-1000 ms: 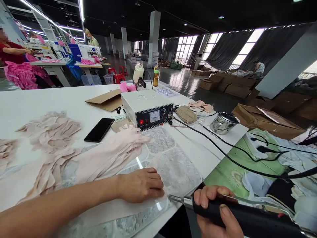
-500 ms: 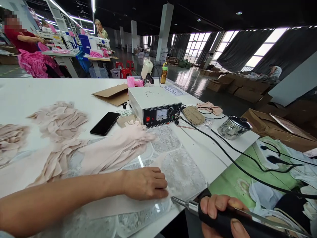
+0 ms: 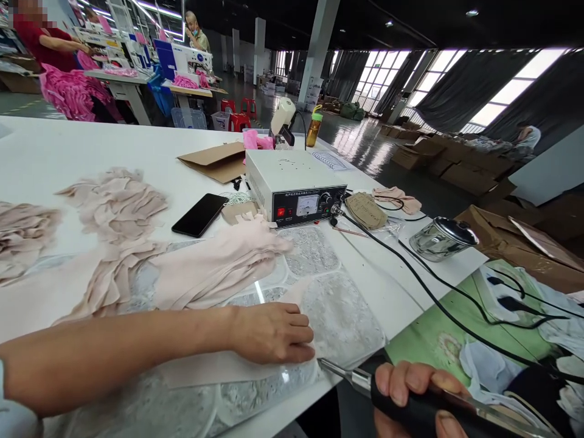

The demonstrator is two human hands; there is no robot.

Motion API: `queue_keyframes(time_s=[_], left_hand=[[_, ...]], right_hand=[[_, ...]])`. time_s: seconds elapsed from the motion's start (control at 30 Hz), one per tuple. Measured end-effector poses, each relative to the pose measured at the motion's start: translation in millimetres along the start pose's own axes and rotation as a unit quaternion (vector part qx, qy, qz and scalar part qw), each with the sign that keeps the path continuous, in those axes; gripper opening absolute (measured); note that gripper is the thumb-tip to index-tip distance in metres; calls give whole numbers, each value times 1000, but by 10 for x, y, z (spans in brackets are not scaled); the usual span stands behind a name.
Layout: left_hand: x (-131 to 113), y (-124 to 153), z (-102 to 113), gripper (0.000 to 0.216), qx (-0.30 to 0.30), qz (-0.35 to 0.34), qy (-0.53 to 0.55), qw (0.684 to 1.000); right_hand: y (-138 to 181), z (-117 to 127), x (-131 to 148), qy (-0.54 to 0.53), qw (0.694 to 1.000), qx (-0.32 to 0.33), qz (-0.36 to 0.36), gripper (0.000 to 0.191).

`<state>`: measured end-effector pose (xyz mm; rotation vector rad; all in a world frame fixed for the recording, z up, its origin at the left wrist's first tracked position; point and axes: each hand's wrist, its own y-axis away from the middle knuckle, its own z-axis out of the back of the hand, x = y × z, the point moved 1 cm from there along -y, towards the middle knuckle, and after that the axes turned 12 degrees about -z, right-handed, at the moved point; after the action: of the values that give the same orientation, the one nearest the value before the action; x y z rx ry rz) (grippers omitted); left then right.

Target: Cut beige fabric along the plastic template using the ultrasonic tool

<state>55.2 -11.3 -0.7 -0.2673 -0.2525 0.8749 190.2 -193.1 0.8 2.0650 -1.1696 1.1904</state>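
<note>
My left hand (image 3: 274,331) lies flat, fingers stretched out, pressing a pale pink fabric strip (image 3: 219,368) onto a scratched clear plate (image 3: 337,316) at the table's near edge. My right hand (image 3: 410,395) is wrapped round a black handheld tool (image 3: 424,410); its metal tip (image 3: 335,368) rests at the plate's edge, just right of my left fingertips. A black cable (image 3: 410,277) runs from the tool to a white control box (image 3: 294,185). A stack of pink fabric strips (image 3: 219,264) lies behind my left hand.
Piles of pink fabric pieces (image 3: 116,201) cover the white table (image 3: 68,152) on the left. A black phone (image 3: 199,215), cardboard (image 3: 216,161), a steel pot (image 3: 440,238) and a bottle (image 3: 313,126) stand around the box. People work at sewing tables (image 3: 118,79) far left.
The view has drifted down and left, so everything sits slightly higher and to the right in the picture. Both hands keep their hold; the tool tip stays beside my left fingertips.
</note>
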Motion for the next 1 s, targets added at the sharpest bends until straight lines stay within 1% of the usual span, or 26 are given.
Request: queue_keyframes(time_s=[0.33,0.6,0.77,0.87,1.0], left_hand=[[3,-9,3,17,-4,-8,-16,1000],[-7,-5,7,12,-24,-16,-39,999],[-7,-16,11,11,-14,-15,-46,999],[-2,-16,10,14,-11,-14,-45,999],[-1,-13,7,17,-3,-15,-37,999]], right_hand=[[-19,-41,47,10,1000,-10,17,16],[-38,-118,35,1,999,14,34,14],[-36,-110,-19,-14,999,19,26,11],[-31,-103,-15,-18,999,18,34,10],[-40,-98,-8,-6,998,51,30,12]])
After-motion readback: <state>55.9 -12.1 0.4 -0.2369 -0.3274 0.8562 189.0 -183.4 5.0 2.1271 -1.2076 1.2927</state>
